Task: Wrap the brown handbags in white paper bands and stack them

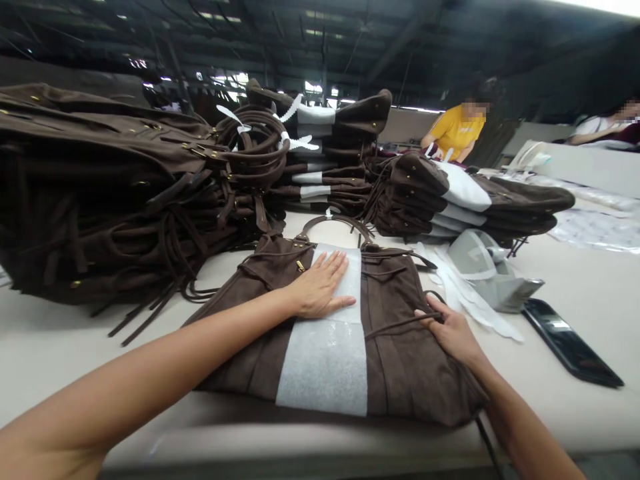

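Note:
A dark brown handbag [410, 360] lies flat on the table in front of me, its looped handle pointing away. Round its middle runs a white foam wrap [323, 370]. My left hand [325, 287] rests flat on the upper part of this wrap, fingers stretched out. At the bag's right side, my right hand [447, 327] pinches a thin brown cord [400, 327] between thumb and fingers. The cord runs from there across the bag toward the wrap. A small gold zip pull [301, 266] shows left of the wrap.
Brown bags are piled at the left [100, 160], and wrapped bags form stacks at the back [315, 180] and right [450, 193]. A tape dispenser [493, 270], white strips [465, 300] and a black phone [573, 343] lie at right. A person in yellow [457, 130] stands beyond.

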Action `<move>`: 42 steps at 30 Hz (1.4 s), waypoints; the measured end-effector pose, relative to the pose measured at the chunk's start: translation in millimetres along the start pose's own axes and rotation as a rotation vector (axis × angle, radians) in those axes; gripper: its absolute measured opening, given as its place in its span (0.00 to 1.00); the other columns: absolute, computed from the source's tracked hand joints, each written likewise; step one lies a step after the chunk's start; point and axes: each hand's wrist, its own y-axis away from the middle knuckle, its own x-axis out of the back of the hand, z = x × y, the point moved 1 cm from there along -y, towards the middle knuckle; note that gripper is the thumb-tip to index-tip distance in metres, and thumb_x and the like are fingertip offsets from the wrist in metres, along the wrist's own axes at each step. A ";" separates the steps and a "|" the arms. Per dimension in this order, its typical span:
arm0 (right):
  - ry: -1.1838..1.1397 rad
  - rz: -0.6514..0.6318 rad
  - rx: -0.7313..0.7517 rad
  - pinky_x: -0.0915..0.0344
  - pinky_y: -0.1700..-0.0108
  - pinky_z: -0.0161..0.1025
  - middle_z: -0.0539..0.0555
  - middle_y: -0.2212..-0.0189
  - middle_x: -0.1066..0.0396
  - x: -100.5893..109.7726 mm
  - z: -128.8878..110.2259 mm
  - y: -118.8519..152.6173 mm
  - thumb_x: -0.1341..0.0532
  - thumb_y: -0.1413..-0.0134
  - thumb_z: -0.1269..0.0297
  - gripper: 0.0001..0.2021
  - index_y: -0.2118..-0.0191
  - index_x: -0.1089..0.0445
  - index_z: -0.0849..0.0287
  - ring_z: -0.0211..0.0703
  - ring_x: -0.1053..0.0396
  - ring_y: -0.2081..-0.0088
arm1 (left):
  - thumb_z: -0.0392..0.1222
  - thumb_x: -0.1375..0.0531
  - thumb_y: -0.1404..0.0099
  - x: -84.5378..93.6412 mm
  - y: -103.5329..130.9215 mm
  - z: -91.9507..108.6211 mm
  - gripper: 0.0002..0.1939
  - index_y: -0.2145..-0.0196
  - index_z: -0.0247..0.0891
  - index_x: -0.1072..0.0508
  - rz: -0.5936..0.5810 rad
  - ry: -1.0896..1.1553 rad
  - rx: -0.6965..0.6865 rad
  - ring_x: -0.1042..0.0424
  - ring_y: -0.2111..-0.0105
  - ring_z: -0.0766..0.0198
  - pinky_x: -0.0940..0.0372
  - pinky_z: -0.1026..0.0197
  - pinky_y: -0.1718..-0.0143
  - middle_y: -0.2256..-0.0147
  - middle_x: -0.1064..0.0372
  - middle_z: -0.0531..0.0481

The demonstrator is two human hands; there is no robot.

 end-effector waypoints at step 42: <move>-0.340 -0.205 0.008 0.27 0.56 0.45 0.60 0.63 0.22 33.2 -123.6 35.5 0.37 0.53 0.46 0.22 0.62 0.25 0.61 0.56 0.25 0.58 | 0.44 0.38 0.39 -36.2 133.0 127.9 0.48 0.32 0.37 0.63 0.529 -0.081 0.099 0.54 0.35 0.41 0.48 0.36 0.38 0.36 0.52 0.31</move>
